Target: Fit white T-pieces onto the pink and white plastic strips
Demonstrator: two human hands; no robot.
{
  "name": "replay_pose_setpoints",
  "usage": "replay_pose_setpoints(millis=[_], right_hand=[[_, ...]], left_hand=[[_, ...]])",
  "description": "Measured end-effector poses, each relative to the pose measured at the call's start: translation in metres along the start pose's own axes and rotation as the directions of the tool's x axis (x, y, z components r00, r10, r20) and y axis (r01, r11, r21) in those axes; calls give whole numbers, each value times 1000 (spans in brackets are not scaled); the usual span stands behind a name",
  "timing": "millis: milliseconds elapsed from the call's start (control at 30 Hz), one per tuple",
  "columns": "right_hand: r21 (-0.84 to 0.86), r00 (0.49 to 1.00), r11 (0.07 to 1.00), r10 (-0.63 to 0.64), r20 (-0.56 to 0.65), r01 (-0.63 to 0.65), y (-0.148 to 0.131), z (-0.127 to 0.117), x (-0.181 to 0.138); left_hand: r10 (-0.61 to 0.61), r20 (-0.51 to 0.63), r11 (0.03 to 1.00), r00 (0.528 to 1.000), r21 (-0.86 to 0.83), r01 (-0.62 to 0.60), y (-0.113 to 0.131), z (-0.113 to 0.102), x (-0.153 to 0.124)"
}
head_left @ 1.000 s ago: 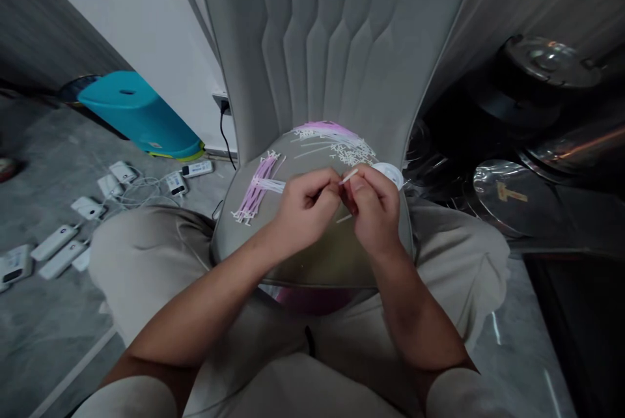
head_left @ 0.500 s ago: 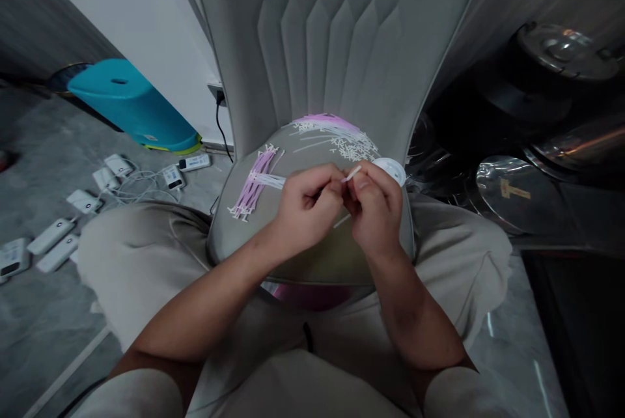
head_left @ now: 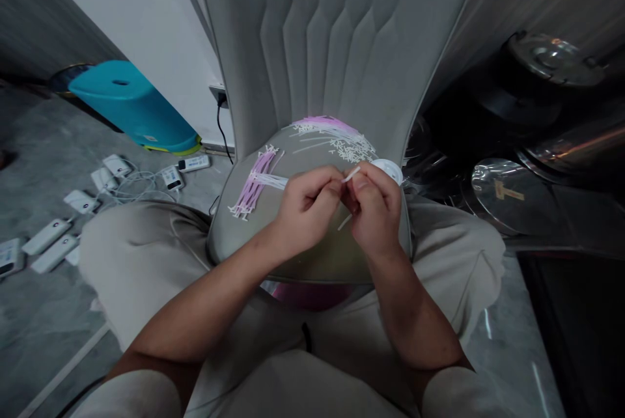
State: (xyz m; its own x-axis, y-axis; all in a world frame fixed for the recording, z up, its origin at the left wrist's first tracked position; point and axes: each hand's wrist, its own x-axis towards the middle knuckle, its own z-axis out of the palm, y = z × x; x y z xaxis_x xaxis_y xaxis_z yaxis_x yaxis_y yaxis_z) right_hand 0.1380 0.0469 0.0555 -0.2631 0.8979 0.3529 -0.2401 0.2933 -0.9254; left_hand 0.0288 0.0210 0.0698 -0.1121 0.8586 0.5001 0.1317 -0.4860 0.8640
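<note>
Step in hand, my read: two-handed fine work on one short, thin white plastic-looking stick [head_left: 351, 174], up between my fingertips above the grey padded chair seat [head_left: 312, 265]. Left hand [head_left: 310, 209]: fingers curled closed, thumb and index pinching around its lower end. Right hand [head_left: 375, 206]: also closed, thumb and index pinching near its upper end. Contact spots partly hidden. Joint detail: can't tell. Pink-and-white stick bundle [head_left: 254, 183] lies left of my hands, loose white-and-pink stick pile [head_left: 349, 141] beyond. Next move calls for steady alignment, light pinch.
</note>
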Motion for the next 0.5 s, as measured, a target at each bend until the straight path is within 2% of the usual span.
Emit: replay_pose_setpoints(millis=[500], right_hand=[[36,994,994,-101,-32,102,10,-1,1]], left_hand=[[-60,24,997,998,-45,61,-6,2,-3]])
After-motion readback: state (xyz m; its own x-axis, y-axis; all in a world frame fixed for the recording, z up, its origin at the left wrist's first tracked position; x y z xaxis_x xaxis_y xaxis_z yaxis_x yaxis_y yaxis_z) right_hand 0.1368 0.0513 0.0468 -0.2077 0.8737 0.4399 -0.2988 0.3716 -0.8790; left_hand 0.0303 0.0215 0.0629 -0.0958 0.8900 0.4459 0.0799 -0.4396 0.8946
